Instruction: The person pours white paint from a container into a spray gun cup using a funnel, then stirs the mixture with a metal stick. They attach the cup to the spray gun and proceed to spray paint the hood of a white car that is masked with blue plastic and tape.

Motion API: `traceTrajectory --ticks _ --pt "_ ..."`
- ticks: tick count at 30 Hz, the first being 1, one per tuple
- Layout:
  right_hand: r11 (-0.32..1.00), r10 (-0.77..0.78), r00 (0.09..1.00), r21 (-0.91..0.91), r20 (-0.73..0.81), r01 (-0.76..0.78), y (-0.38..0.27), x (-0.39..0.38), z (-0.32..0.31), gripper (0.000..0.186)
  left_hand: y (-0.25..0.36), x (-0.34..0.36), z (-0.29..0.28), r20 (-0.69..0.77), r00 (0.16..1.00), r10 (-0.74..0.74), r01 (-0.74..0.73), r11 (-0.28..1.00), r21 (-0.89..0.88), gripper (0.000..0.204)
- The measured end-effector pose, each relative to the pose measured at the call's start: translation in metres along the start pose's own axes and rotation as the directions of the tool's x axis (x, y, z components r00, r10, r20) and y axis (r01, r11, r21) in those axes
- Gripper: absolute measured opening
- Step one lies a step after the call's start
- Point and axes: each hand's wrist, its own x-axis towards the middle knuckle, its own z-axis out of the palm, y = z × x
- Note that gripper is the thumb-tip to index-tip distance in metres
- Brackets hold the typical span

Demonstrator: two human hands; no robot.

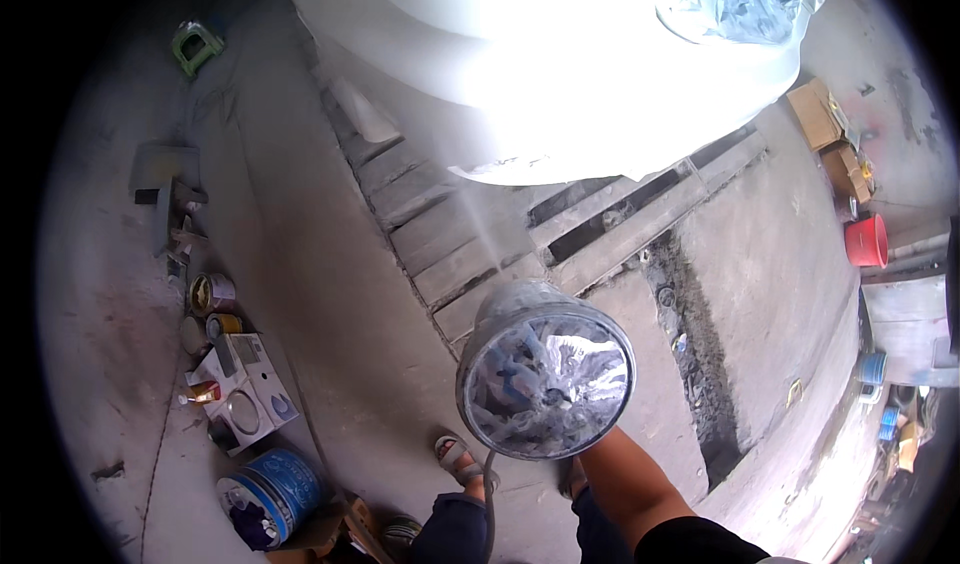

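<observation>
A round, bucket-shaped thing [546,382] with a grey rim and a shiny, crinkled silvery top fills the lower middle. A dark cord or hose hangs from its left underside, between my legs. My right forearm [635,484] reaches up to its lower right edge. The hand and fingers are hidden behind it, so the grip does not show. Nowhere in view is my left hand. Beyond the round thing, a large smooth white form [560,94] glares at the top, partly overexposed. Translucent bluish plastic [735,4] lies on its right end. A faint pale streak runs between the two.
Under the white form, slatted grating [620,214] covers a floor trench, which continues as a dirty open channel [700,374]. To the left stand a white box [252,392], open cans [212,293] and a blue drum [275,494]. Cardboard boxes [817,114] and a red bucket [866,241] stand right.
</observation>
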Motion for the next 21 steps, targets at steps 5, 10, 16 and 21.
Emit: traceTrajectory --ticks 5,10,16,21 --pt "0.998 0.053 0.996 -0.037 -0.071 -0.055 0.046 -0.004 -0.038 0.01 0.015 0.063 -0.045 0.007 0.998 -0.057 0.057 0.998 0.012 0.031" --pt "0.981 -0.055 0.914 -0.192 -0.403 -0.026 0.107 -0.006 -0.122 0.008 0.038 0.133 -0.064 -0.458 0.888 0.035 -0.112 0.983 -0.143 0.022" --pt "0.944 -0.254 0.913 -0.289 -0.32 0.161 0.16 0.008 -0.109 0.022 0.049 0.182 -0.059 -0.586 0.797 0.148 -0.203 0.979 -0.029 0.019" --pt "0.928 -0.328 0.942 -0.21 -0.069 0.308 0.127 0.028 -0.013 0.035 0.043 0.182 -0.064 -0.562 0.795 0.226 -0.211 0.973 0.092 0.02"
